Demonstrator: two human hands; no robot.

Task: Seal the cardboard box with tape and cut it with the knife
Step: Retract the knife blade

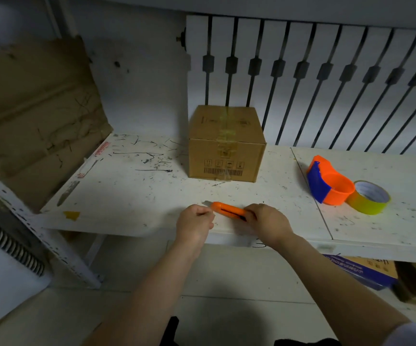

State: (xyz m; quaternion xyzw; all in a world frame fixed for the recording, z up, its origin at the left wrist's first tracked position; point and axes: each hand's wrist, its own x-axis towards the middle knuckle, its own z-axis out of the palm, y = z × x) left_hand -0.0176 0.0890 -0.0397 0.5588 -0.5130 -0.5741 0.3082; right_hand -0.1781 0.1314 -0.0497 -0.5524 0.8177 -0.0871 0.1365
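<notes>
A closed cardboard box [227,143] stands at the back of the white table [127,191], with a strip of clear tape running over its top and down its front. Near the table's front edge my right hand [268,222] grips the rear of an orange utility knife [228,210], whose short blade points left. My left hand [195,224] is closed at the knife's front end, fingers pinched right by the blade; whether they touch it I cannot tell. On the right lie an orange and blue tape dispenser [329,184] and a roll of yellowish tape [369,197].
A large flattened cardboard sheet [37,113] leans against the wall at the left. White slatted panels [326,71] stand behind the box. A seam [311,193] splits the tabletop on the right. Boxes [366,269] sit under the table at the right.
</notes>
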